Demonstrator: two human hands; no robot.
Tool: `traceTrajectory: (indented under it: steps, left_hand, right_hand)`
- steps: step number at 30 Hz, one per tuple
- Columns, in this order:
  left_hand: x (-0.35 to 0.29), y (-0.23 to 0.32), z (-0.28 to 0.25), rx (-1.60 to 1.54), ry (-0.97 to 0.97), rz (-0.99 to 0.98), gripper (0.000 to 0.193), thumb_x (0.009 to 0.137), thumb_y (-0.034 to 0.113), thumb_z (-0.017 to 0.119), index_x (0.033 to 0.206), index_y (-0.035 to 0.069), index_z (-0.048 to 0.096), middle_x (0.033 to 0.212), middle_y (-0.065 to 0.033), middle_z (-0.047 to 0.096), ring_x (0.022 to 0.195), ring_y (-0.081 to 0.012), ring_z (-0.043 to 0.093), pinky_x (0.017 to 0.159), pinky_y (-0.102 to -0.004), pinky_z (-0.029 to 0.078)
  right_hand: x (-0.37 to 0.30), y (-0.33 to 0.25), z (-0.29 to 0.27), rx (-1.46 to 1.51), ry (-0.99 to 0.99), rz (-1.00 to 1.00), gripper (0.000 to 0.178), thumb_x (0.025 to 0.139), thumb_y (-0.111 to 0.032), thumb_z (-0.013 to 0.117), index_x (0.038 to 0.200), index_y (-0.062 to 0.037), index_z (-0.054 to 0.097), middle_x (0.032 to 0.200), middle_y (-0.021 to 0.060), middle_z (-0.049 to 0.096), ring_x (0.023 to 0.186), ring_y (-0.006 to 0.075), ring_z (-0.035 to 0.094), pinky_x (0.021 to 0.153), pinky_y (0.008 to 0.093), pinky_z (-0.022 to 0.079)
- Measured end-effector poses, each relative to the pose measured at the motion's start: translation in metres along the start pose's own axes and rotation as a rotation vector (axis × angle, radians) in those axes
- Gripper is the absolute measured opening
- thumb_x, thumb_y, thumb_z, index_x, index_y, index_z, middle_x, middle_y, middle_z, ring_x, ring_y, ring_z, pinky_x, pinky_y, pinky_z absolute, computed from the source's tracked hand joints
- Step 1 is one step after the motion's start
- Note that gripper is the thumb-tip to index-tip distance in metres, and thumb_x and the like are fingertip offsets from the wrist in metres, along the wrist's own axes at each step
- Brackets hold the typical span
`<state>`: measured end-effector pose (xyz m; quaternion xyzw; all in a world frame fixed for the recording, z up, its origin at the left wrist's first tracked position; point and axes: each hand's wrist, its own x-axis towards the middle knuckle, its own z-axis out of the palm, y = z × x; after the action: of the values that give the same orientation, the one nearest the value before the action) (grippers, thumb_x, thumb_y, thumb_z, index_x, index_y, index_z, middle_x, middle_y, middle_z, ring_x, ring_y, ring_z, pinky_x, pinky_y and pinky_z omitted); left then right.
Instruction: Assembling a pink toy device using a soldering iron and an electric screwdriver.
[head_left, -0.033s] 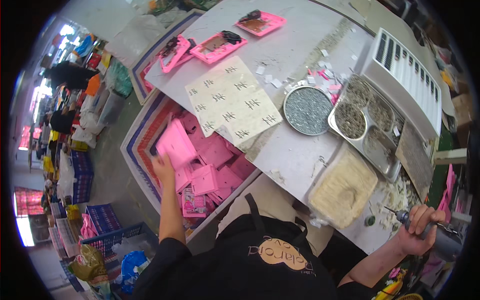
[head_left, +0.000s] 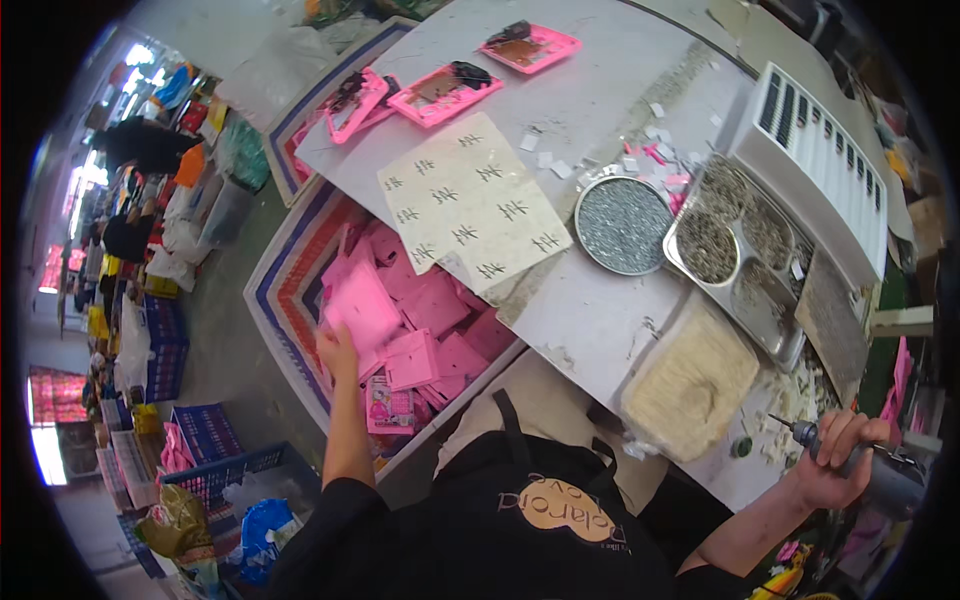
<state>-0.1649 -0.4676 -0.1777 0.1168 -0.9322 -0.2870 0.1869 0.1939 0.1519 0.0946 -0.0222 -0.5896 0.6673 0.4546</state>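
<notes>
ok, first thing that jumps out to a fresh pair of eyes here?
The heap of pink cards in the striped bin left of the table, where the left hand lifts one. Next, the cream sheet with rows of dark marks mid-table beside a round tray of grey bits. At the lower right, the right hand grips a powered hand tool.

The left hand (head_left: pixel 338 352) gripped a pink card (head_left: pixel 362 308) above a striped bin (head_left: pixel 290 270) heaped with more pink cards (head_left: pixel 440 345). The right hand (head_left: pixel 835 455) was closed around a grey power screwdriver (head_left: pixel 870 478), its bit aimed toward the grey worktable (head_left: pixel 590 110). On the table lay a cream sheet with rows of small dark marks (head_left: pixel 470 205), a round tray of grey granules (head_left: pixel 624 225), a compartmented metal tray (head_left: pixel 735 255) just beside it, a beige pad (head_left: pixel 692 382), three pink frames (head_left: pixel 445 92) and scattered paper scraps (head_left: pixel 640 165).
</notes>
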Motion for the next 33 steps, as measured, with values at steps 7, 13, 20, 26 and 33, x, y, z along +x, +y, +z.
traceTrajectory:
  steps: [7, 13, 20, 26, 33]
  left_hand:
    - [-0.008, -0.022, 0.078, 0.262, 0.057, 0.145, 0.054, 0.085, 0.039, 0.077, 0.115, -0.003, 0.060, 0.122, -0.0276, 0.057, 0.115, -0.0461, 0.054, 0.101, -0.0534, 0.042]
    - [0.081, 0.365, 0.085, -0.592, -0.078, 0.799, 0.018, 0.087, 0.014, 0.076, 0.098, 0.001, 0.070, 0.096, -0.0132, 0.068, 0.093, -0.0310, 0.065, 0.083, -0.0394, 0.052]
    - [0.100, 0.528, 0.256, -0.007, -0.215, 0.710, 0.031, 0.092, 0.034, 0.068, 0.099, 0.004, 0.071, 0.107, -0.0173, 0.070, 0.111, -0.0362, 0.065, 0.091, -0.0494, 0.052]
    - [0.111, 0.537, 0.253, -0.090, -0.273, 0.776, 0.030, 0.095, 0.031, 0.060, 0.101, 0.004, 0.071, 0.105, -0.0214, 0.072, 0.104, -0.0384, 0.068, 0.092, -0.0520, 0.051]
    - [-0.037, 0.502, 0.079, -0.660, -0.456, 1.075, 0.018, 0.093, 0.018, 0.060, 0.093, 0.001, 0.063, 0.091, -0.0220, 0.063, 0.086, -0.0414, 0.062, 0.078, -0.0508, 0.050]
  right_hand:
    - [0.013, 0.009, 0.007, -0.106, -0.001, 0.031, 0.022, 0.097, -0.024, 0.053, 0.110, -0.0062, 0.050, 0.062, -0.0031, 0.042, 0.051, 0.0071, 0.039, 0.061, 0.0261, 0.034]
    - [0.010, 0.017, 0.014, -0.171, 0.083, 0.102, 0.046, 0.097, -0.033, 0.061, 0.128, -0.0020, 0.049, 0.068, -0.0031, 0.045, 0.055, 0.0070, 0.041, 0.062, 0.0265, 0.033]
    - [0.011, -0.006, 0.020, -0.624, 0.226, 0.006, 0.081, 0.095, -0.030, 0.064, 0.157, 0.0062, 0.025, 0.126, 0.0190, 0.055, 0.116, 0.0250, 0.053, 0.103, 0.0414, 0.042]
    - [-0.029, -0.001, 0.004, -1.018, 0.252, -0.494, 0.058, 0.095, -0.019, 0.062, 0.141, 0.0094, 0.043, 0.130, 0.0252, 0.055, 0.121, 0.0283, 0.057, 0.108, 0.0457, 0.042]
    - [-0.024, 0.092, 0.029, 0.217, -0.055, 0.727, 0.071, 0.103, -0.053, 0.049, 0.143, 0.0057, 0.047, 0.124, 0.0238, 0.063, 0.107, 0.0305, 0.065, 0.094, 0.0390, 0.053]
